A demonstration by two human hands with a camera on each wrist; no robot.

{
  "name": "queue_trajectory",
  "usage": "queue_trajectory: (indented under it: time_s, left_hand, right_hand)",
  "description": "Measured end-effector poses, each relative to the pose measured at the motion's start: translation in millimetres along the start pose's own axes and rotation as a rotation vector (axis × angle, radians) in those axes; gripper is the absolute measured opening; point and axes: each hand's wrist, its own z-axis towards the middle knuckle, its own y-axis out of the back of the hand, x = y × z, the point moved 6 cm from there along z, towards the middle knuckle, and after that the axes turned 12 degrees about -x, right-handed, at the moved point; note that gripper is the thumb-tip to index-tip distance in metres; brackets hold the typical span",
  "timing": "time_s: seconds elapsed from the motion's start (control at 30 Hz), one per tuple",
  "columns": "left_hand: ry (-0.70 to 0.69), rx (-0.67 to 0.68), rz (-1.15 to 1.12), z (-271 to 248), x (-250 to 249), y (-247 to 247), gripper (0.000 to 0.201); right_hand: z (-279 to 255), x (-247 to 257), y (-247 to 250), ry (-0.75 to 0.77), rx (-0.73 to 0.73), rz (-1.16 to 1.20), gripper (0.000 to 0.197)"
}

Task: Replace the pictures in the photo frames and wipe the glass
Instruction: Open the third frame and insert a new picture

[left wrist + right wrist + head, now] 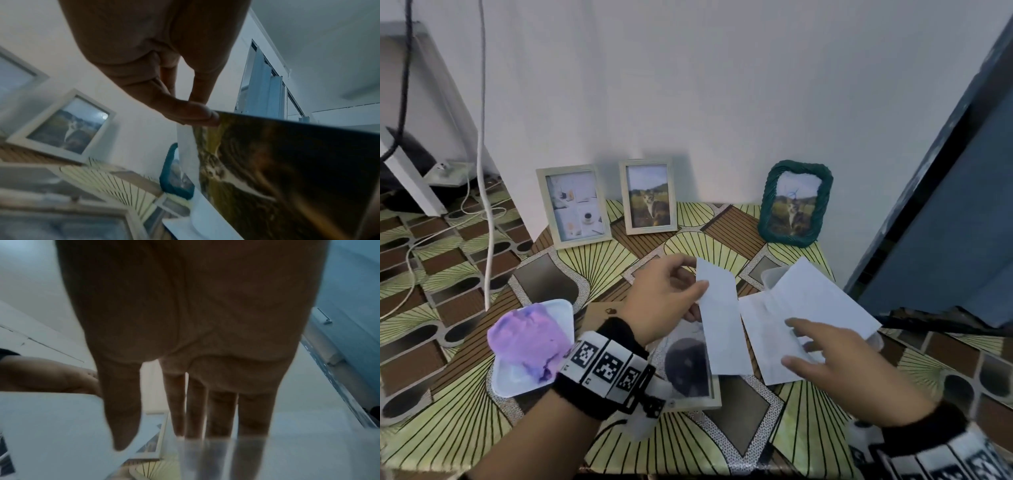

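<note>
My left hand (700, 298) pinches a photo print (724, 329) by its left edge, white back up, above the table. In the left wrist view the thumb and fingers (205, 118) grip that print (277, 170), whose underside shows a cat. A light wooden frame (698, 402) with a dark picture lies flat beneath it. My right hand (791, 342) reaches with straight, spread fingers onto white sheets (767, 329) to the right. Those fingers (218, 410) are straight in the right wrist view too, their tips blurred behind a pale edge.
Two light frames (573, 205) (649, 197) and a green frame (794, 204) stand against the back wall. A purple cloth (530, 339) sits in a white tray (500, 380) at the left. A translucent tub (770, 277) lies under the sheets. A blue door (945, 222) is on the right; cables hang left.
</note>
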Motion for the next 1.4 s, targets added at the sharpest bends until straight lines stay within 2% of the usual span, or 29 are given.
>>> queue_trajectory:
  time_s: [0.13,0.4,0.53,0.6,0.77,0.93,1.03,1.13,1.17,1.27,1.33,1.4]
  left_hand:
    - [0.107,0.076,0.053,-5,15,-28,0.030]
    - [0.241,0.203,0.181,8,33,-69,0.039]
    - [0.339,0.283,0.254,19,40,-92,0.039]
    - [0.388,0.326,0.268,22,42,-103,0.032]
    - [0.366,0.397,0.354,23,43,-113,0.016]
    - [0.306,0.462,0.392,13,34,-106,0.029]
    - [0.210,0.404,0.352,8,24,-96,0.010]
    - [0.076,0.287,0.286,-3,9,-89,0.017]
    - [0.074,0.279,0.218,-9,6,-90,0.020]
    - [0.134,0.231,0.107,-19,11,-101,0.062]
    - [0.123,0.184,0.097,-20,12,-105,0.070]
    - [0.164,0.155,0.037,-19,12,-108,0.072]
  right_hand:
    - [4,-8,-1,-0.028,-0.099,0.103,0.041]
    - [3,-23,17,-0.052,-0.266,0.269,0.033]
    - [2,-23,13,-0.038,-0.245,0.291,0.033]
    - [2,-21,8,-0.021,-0.219,0.284,0.034]
    - [2,-19,3,0.023,-0.204,0.246,0.036]
    - [-1,-18,-1,0.071,-0.181,0.217,0.039]
    - [-3,-15,-1,0.083,-0.197,0.262,0.039]
    - [-1,-13,14,0.093,-0.330,0.345,0.027]
    - [0,-14,22,0.099,-0.394,0.343,0.023]
    - [7,-23,47,0.104,-0.531,0.204,0.021]
    - [19,-34,56,0.073,-0.520,0.069,0.026]
    - [33,-48,58,0.010,-0.437,-0.054,0.030]
